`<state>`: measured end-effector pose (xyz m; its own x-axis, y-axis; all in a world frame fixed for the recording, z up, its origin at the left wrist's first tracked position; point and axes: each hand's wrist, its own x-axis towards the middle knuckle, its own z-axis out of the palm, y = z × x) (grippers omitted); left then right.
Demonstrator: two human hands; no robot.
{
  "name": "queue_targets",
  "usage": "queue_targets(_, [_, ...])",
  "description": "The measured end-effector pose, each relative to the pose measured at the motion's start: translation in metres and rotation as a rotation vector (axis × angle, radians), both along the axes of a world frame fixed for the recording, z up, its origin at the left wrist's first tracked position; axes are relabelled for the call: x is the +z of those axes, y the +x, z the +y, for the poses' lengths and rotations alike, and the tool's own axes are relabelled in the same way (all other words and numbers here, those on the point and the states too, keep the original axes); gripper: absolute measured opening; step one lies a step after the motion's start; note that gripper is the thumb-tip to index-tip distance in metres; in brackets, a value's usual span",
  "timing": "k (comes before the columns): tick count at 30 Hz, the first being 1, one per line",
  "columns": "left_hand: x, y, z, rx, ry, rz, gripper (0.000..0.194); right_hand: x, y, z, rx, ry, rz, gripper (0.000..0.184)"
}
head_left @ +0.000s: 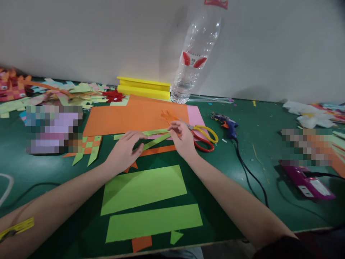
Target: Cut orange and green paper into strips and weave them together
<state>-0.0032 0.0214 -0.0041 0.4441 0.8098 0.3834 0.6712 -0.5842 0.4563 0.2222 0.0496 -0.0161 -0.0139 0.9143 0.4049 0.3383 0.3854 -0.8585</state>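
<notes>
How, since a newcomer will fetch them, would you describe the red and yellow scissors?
On the dark green tabletop, find the tall clear plastic bottle by the grey wall. On its near side, partly behind the person's bare right hand, lie the scissors. Two loop handles, one yellow, one red, set them apart from the dark blue glue gun farther right.

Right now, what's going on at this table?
Someone is doing paper craft. The left hand, thumb and fingers apart, and the right hand are both at the narrow green strips; whether the right one pinches a strip is unclear. Scissors lie just beside the right hand, two wide green sheets lie closer in, and a glue gun lies farther right.
</notes>
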Motion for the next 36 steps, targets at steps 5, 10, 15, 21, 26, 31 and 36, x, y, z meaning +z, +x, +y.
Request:
queue_targets(5, [-0.0032, 0.0015, -0.0008, -0.005, -0.001, 0.057, 0.024, 0.0025, -0.0034, -0.0068, 0.081, 0.130, -0.274, 0.024])
queue_targets(10, [-0.0035, 0.0016, -0.0015, -0.022, 0.015, 0.121, 0.026, 0.0020, -0.0065, -0.0098, 0.055, 0.222, -0.538, 0.026])
queue_targets(15, [-0.0021, 0.0026, -0.0022, -0.001, -0.004, 0.138, 0.028, 0.0004, -0.0072, -0.0100, -0.009, 0.240, -0.651, 0.030])
queue_targets(21, [-0.0063, 0.0007, -0.0007, 0.011, -0.026, 0.135, 0.026, -0.0002, -0.0067, -0.0095, 0.030, 0.216, -0.641, 0.032])
queue_targets(26, [-0.0071, -0.0001, 0.0000, -0.006, -0.002, 0.149, 0.027, -0.0002, -0.0057, -0.0092, 0.101, 0.171, -0.593, 0.035])
queue_targets(31, [-0.0047, 0.0013, -0.0004, 0.002, -0.006, 0.197, 0.032, 0.0004, -0.0055, -0.0096, 0.153, 0.144, -0.586, 0.035])
queue_targets(36, [-0.0035, 0.0022, -0.0006, 0.030, -0.034, 0.237, 0.037, 0.0019, -0.0058, -0.0107, 0.213, 0.169, -0.579, 0.035])
